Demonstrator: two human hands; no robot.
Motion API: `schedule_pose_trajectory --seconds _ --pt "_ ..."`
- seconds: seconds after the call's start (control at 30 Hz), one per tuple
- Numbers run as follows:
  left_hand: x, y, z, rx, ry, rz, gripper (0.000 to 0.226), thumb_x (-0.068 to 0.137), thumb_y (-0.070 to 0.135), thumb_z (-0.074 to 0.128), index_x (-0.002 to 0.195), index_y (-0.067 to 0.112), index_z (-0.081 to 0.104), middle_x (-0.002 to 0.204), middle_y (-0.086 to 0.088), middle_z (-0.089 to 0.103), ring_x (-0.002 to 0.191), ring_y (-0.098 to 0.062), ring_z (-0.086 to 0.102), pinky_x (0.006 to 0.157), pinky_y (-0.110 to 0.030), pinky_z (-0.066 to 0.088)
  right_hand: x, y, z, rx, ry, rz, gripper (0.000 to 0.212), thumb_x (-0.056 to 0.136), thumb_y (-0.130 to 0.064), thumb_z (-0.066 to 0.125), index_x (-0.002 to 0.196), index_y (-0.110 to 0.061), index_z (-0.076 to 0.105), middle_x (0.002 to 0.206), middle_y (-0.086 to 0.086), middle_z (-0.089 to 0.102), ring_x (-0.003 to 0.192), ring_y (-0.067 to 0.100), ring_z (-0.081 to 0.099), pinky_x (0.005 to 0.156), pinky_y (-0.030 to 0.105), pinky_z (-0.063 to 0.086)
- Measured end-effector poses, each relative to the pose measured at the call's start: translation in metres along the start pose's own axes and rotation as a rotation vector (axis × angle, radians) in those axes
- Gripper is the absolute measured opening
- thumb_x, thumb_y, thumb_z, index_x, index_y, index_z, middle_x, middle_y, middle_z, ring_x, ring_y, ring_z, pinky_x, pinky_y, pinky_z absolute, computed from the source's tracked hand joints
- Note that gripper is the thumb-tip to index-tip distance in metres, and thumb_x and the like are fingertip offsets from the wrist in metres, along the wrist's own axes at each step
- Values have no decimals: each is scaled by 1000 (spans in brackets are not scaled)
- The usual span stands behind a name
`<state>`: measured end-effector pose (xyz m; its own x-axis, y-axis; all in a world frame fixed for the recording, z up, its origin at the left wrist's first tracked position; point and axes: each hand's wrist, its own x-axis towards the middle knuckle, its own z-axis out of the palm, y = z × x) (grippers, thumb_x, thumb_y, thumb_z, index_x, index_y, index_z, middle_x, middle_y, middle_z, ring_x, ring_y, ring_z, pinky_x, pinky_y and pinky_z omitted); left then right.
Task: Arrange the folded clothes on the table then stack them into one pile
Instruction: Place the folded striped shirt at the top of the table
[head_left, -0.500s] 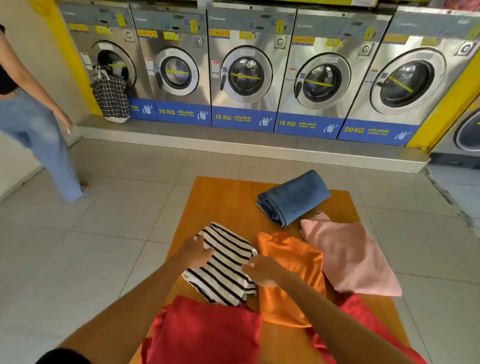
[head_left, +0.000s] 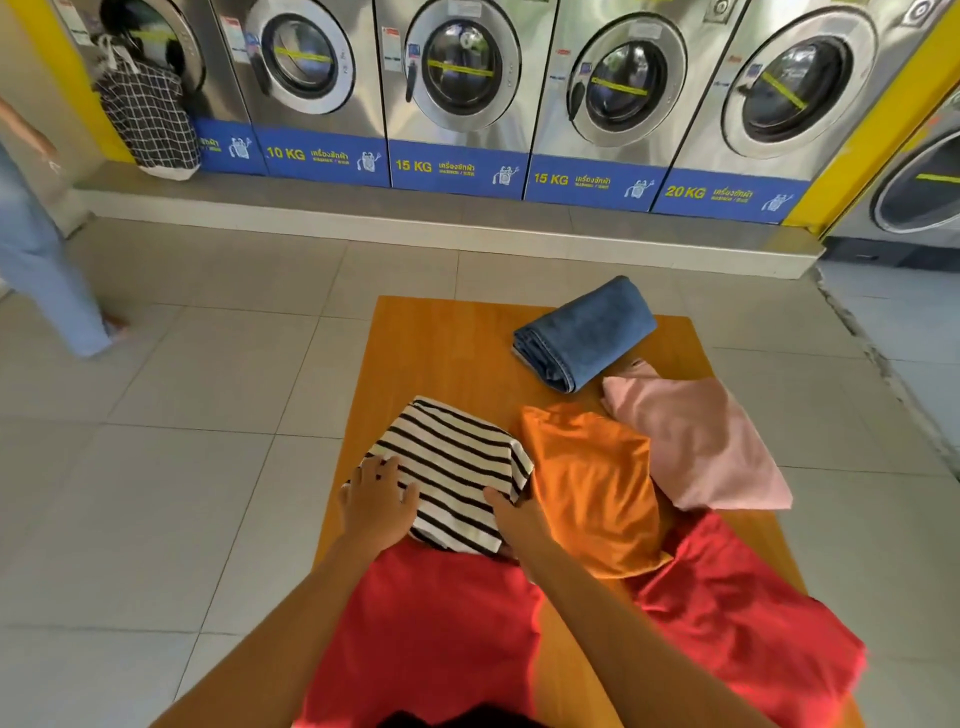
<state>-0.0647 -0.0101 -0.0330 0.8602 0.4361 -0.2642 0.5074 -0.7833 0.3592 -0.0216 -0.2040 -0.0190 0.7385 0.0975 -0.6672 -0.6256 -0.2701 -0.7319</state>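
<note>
A folded black-and-white striped shirt (head_left: 457, 467) lies on the left of the orange wooden table (head_left: 441, 353). My left hand (head_left: 379, 506) rests flat on its near-left corner, fingers spread. My right hand (head_left: 511, 519) grips its near-right edge, fingers tucked under the fabric. Beside it lie a folded orange garment (head_left: 592, 488), a pink one (head_left: 696, 447) and folded blue jeans (head_left: 587, 332) farther back. Two red garments lie nearest me, one on the left (head_left: 431, 623), one on the right (head_left: 737, 618).
A row of front-loading washing machines (head_left: 457, 88) stands on a raised step behind the table. A checked bag (head_left: 145, 119) hangs at the leftmost machine. A person in light jeans (head_left: 47, 270) stands on the tiled floor at far left.
The view has moved closer and tilted down. Both hands have slid toward me along the striped shirt, now at its near corners.
</note>
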Motion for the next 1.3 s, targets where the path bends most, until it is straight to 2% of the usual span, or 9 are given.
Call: schedule_pose_trajectory --seconds 0.17,0.27,0.33,0.43,0.53,0.63,0.8,1.03,1.3 --pt "19 6 -15 -139 52 -230 61 90 48 48 138 11 41 141 -18 42 128 -39 40 102 -54 39 6 3 0 94 -25 130 71 67 -54 76 129 -24 60 120 1 73 109 24 70 98 46 57" --pt "26 -3 -11 -115 -12 -244 67 85 56 48 134 11 44 134 -20 47 123 -40 42 99 -51 43 -3 -8 -1 109 -45 189 44 81 -46 76 116 -22 64 112 7 76 97 24 74 82 38 61" --pt "24 -8 -10 -152 -58 -239 71 80 62 47 129 11 48 126 -18 54 117 -38 48 94 -45 45 -1 -10 -2 90 -16 188 48 80 -48 75 118 -20 64 113 7 75 97 25 74 70 33 59" --pt "16 -8 -16 -316 -170 -297 62 83 55 59 127 13 50 120 -11 61 103 -30 58 79 -33 44 6 -12 0 133 4 127 60 75 -45 80 126 -18 62 113 7 75 99 27 75 84 43 63" --pt "12 -9 -20 -533 -297 -351 46 82 49 65 116 19 61 107 -3 67 93 -22 60 79 -31 48 3 -15 2 199 -25 130 34 85 -28 77 116 -19 64 106 9 76 95 29 75 87 51 61" --pt "20 -11 -27 -672 -293 -326 43 81 46 67 116 21 63 104 1 69 92 -18 65 72 -28 51 10 -23 2 203 -61 63 31 87 -16 72 115 -26 62 104 3 77 95 24 75 82 45 63" --pt "57 -5 -50 -820 -234 -272 52 85 45 67 131 24 54 116 0 67 104 -21 65 88 -37 55 42 -70 -3 142 -68 -105 55 89 -22 73 135 -29 45 122 -3 65 110 19 65 90 38 58" --pt "162 12 -98 -870 -56 -218 59 82 51 68 131 20 56 120 -3 66 108 -22 64 95 -43 53 127 -201 7 73 -112 -255 59 89 -23 74 142 -22 48 131 1 63 118 23 62 96 39 54" --pt "275 28 -84 -772 -14 -378 61 80 35 70 134 17 48 124 -5 60 108 -27 61 93 -46 54 225 -243 28 -179 -102 -217 46 100 -19 52 145 -20 42 131 4 61 100 15 58 84 30 53"
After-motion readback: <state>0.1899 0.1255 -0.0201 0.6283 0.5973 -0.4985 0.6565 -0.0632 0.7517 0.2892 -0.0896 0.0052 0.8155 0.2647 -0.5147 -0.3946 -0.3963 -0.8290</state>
